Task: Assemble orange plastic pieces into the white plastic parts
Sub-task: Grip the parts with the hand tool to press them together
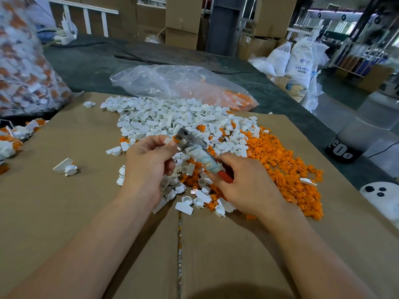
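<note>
Mid-frame, the left hand (149,160) pinches a small white part (168,140) against the metal head of a tool (198,154), while the right hand (244,186) grips its wrapped handle. Both are held above the cardboard surface (86,212). The white plastic parts (164,117) are heaped just beyond the hands, with the orange plastic pieces (280,160) spreading to the right. On a white sack (300,63) at upper right, "ABS RESI" can be read.
</note>
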The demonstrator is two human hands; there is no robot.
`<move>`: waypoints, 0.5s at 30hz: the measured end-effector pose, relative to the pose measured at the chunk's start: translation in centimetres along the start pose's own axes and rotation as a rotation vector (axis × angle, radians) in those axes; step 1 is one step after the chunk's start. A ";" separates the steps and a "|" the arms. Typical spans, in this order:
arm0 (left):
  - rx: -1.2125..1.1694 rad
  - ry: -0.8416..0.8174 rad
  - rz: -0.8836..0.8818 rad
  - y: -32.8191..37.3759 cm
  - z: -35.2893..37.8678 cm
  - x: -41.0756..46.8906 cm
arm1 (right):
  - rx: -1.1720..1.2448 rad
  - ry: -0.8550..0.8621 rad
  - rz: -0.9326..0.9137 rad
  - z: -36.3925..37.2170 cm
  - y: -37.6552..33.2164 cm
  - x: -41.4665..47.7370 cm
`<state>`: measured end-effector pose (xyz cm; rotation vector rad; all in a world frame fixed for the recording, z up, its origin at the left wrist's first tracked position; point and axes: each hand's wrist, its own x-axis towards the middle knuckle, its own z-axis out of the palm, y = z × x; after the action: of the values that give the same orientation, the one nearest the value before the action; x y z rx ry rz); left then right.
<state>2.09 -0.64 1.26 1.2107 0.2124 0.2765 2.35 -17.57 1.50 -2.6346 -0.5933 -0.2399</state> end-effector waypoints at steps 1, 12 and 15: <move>-0.008 0.001 -0.001 0.1 0.0 0.0 | -0.007 0.026 -0.001 -0.1 0.1 0.1; -0.402 0.209 -0.146 1.2 -1.3 1.6 | -0.162 0.203 0.257 -1.7 3.8 0.9; -0.551 0.339 -0.152 1.8 -2.3 2.3 | -0.214 0.164 0.360 -2.0 4.8 1.0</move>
<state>3.35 2.74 2.14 0.5931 0.4865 0.3772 5.21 -21.95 1.77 -2.8289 -0.0360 -0.4221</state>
